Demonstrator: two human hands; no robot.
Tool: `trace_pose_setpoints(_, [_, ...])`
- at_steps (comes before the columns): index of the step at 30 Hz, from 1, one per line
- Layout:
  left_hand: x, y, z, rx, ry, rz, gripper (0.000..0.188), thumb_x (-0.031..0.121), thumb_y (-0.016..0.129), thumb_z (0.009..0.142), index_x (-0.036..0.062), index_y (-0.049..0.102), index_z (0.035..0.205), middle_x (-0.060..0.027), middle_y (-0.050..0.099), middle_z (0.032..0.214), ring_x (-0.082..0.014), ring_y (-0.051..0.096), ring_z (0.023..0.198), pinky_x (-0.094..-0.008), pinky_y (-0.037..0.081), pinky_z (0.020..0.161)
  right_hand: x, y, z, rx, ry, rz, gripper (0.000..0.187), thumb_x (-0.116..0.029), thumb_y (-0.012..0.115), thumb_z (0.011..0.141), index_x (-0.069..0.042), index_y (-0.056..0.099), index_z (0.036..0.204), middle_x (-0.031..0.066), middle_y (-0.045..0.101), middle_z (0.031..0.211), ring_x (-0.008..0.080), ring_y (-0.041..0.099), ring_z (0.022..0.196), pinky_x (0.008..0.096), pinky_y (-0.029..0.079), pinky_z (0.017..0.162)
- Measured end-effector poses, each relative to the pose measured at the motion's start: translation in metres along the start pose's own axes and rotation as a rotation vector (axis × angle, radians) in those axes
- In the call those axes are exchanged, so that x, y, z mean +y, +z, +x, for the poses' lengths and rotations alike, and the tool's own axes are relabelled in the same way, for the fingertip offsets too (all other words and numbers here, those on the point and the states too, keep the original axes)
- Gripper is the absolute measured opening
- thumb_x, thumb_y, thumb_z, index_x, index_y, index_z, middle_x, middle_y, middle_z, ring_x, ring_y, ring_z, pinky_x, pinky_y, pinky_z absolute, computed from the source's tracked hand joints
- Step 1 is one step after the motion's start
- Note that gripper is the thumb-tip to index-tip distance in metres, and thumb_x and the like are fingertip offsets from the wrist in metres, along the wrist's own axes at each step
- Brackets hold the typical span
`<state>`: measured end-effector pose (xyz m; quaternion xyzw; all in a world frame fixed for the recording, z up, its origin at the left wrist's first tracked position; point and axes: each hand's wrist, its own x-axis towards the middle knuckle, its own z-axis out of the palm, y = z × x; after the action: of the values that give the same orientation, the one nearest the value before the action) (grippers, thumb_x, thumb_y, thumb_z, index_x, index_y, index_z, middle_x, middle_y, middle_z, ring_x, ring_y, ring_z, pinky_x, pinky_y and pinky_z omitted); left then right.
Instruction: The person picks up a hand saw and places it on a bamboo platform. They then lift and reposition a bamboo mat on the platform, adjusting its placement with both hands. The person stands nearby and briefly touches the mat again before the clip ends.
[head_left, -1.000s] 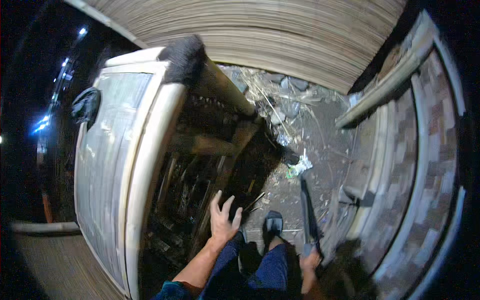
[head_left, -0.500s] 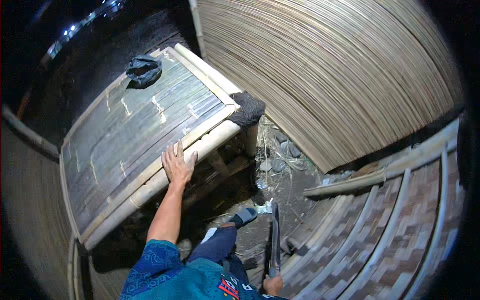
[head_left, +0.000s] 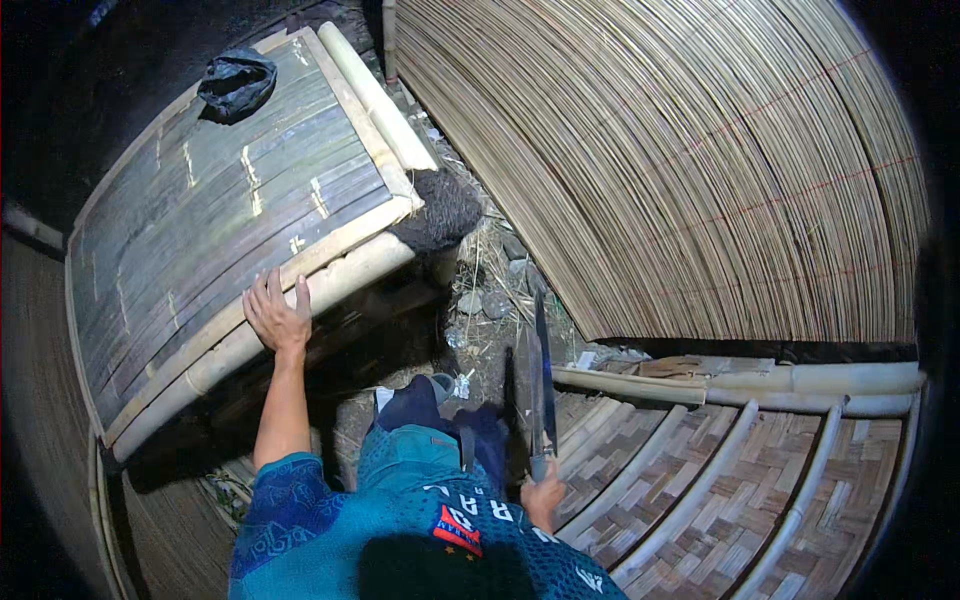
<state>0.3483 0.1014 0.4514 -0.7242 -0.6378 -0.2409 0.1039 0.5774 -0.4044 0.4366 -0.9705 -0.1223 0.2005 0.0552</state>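
Observation:
My left hand (head_left: 278,312) rests with fingers spread on the near edge of a bamboo-slat bench (head_left: 215,215), touching the pale pole along its rim. At the lower middle my right hand (head_left: 542,495) is closed around the handle of a machete (head_left: 543,385), whose long dark blade points away from me. A crumpled black plastic bag (head_left: 238,84) lies on the far part of the bench. Dark, hairy fibre (head_left: 438,210) wraps the bench's right corner post.
A wall of thin upright sticks (head_left: 660,170) rises at the far right. Below it stands a woven bamboo panel (head_left: 740,480) with pale ribs. Stones (head_left: 495,303) and dry straw lie on the dirt ground between bench and wall.
The view has shifted, so the bench sits farther left. My right hand and the machete show higher in the picture. My left hand is still on the bench edge.

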Motion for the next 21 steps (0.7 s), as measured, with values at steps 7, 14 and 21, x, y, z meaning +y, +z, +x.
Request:
trace_pose_setpoints(7, [0.04, 0.021, 0.008, 0.187, -0.355, -0.094, 0.056, 0.045, 0.066, 0.091, 0.0016, 0.061, 0.126, -0.021, 0.056, 0.131, -0.0371, 0.047, 0.129, -0.0531, 0.029, 0.113, -0.054, -0.056, 0.104, 0.031, -0.183, 0.105, 0.043, -0.009, 0.073, 0.065, -0.006, 0.062, 0.107, 0.0238, 0.067, 0.093, 0.048, 0.062, 0.088, 0.054, 0.048, 0.08])
trace_pose_setpoints(14, [0.129, 0.027, 0.034, 0.274, -1.156, -0.133, 0.091, 0.055, 0.067, 0.087, 0.0006, 0.029, 0.15, -0.0358, 0.007, 0.154, -0.0483, 0.014, 0.143, -0.0608, 0.023, 0.113, -0.103, -0.121, 0.249, 0.044, -0.57, 0.125, 0.043, -0.009, 0.078, 0.063, -0.005, 0.063, 0.103, 0.0212, 0.065, 0.097, 0.045, 0.059, 0.091, 0.0508, 0.045, 0.082])
trace_pose_setpoints(21, [0.149, 0.044, 0.063, 0.265, -1.453, 0.059, 0.094, 0.055, 0.066, 0.086, 0.0005, 0.024, 0.151, -0.0276, 0.012, 0.158, -0.045, 0.019, 0.145, -0.0657, 0.027, 0.108, -0.221, -0.214, 0.357, 0.183, -0.967, -0.014, 0.035, -0.001, 0.072, 0.056, -0.005, 0.064, 0.089, 0.02, 0.064, 0.087, 0.0406, 0.057, 0.089, 0.0471, 0.045, 0.083])
